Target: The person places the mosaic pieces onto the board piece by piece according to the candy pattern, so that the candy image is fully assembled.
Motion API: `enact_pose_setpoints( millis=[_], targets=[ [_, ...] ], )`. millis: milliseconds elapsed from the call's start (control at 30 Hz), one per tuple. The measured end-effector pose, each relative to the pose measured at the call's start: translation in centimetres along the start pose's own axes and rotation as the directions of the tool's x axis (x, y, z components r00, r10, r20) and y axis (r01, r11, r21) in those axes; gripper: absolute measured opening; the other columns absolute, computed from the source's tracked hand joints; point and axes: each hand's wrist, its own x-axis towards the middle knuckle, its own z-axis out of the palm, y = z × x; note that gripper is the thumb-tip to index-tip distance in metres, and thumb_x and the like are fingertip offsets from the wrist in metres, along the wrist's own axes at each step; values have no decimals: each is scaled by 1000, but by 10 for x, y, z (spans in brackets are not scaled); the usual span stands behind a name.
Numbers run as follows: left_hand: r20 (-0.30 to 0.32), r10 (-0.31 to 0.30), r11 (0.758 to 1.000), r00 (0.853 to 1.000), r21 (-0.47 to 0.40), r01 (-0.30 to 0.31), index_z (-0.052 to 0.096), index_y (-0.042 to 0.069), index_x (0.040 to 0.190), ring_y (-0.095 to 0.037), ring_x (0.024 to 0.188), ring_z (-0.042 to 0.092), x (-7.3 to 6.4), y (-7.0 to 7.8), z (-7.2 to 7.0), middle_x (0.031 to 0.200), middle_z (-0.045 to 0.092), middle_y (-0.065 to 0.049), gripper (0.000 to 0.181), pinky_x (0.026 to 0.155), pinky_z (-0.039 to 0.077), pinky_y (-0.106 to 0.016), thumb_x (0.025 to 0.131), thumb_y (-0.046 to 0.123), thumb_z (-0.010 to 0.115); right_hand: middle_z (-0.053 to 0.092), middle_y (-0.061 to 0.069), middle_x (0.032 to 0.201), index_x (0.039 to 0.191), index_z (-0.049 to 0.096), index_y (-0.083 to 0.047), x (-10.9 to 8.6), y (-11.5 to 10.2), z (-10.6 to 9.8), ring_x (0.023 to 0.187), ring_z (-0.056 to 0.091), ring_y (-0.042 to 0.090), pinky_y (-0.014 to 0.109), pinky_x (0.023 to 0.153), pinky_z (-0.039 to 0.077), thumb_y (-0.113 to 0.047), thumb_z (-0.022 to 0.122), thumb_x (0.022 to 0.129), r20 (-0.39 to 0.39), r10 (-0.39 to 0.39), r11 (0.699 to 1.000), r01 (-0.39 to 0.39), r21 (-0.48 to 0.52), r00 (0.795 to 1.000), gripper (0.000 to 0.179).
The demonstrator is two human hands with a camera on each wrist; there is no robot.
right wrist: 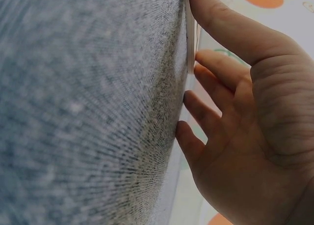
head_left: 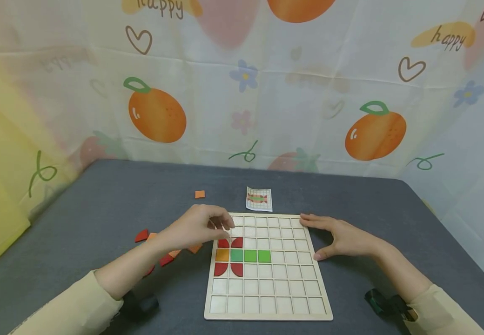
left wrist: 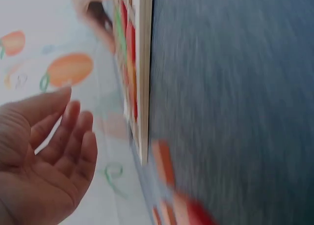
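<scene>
The left hand [head_left: 202,226] hovers at the far left corner of the board [head_left: 267,317], fingers loosely bent. The right hand [head_left: 344,238], thumb and fingers wide apart, touches the board's right edge. Red pieces [head_left: 237,269] and green squares [head_left: 250,256] sit in cells.

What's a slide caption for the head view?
Left hand above a gridded board partly filled with colored tiles; right hand at the board's right edge.

Fabric-screened table [head_left: 342,197], room type unclear
Fruit-print curtain [head_left: 296,125] runs 9 over 12 to 3 o'clock; dark grey table at 6.
</scene>
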Motion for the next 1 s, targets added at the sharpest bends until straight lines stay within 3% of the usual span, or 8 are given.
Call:
enact_pose_setpoints(
  millis=[267, 433, 667, 767, 1000],
  targets=[
    [86, -24, 999, 996, 37, 20, 71, 13, 104, -11, 83, 62, -23, -27, -44, 93, 69, 3, 17, 77, 54, -26, 89, 22, 72, 27, 9, 164, 153, 37, -17, -1, -1, -1, 152, 20, 43, 70, 113, 23, -52, 79, 75, 4, 10, 1000, -10, 17, 1000, 95],
    [145, -41, 999, 989, -22, 44, 70, 8, 106, -19, 84, 66, -37, -46, -65, 92, 70, -3, 21, 77, 56, -27, 90, 22, 71, 27, 10, 164, 153, 37, -17, -1, -1, 0, 152, 19, 44, 71, 113, 22, -51, 79, 76, 4, 7, 1000, -7, 18, 1000, 95],
    [199, -110, 988, 974, -83, 129, 67, 3, 109, -22, 83, 69, -56, -68, -83, 88, 66, -4, 27, 74, 56, -30, 90, 22, 72, 27, 11, 164, 153, 37, -16, -1, -1, -1, 151, 20, 44, 71, 113, 23, -51, 79, 76, 0, -3, 1000, 3, 4, 1000, 95],
    [226, -116, 983, 967, -111, 144, 67, 2, 111, -21, 77, 67, -62, -76, -88, 86, 65, -4, 28, 71, 55, -29, 89, 19, 72, 28, 11, 164, 153, 37, -16, -1, -2, -1, 151, 21, 44, 70, 113, 23, -51, 79, 76, -1, -6, 1000, 6, 0, 1000, 95],
    [280, -89, 978, 956, -155, 137, 66, 0, 114, -8, 83, 66, -72, -93, -95, 88, 61, 2, 32, 75, 56, -26, 87, 16, 74, 27, 11, 164, 153, 37, -16, 0, -2, -1, 151, 20, 45, 71, 113, 22, -51, 79, 76, 4, -1, 1000, 1, 6, 1000, 95]
  ],
)
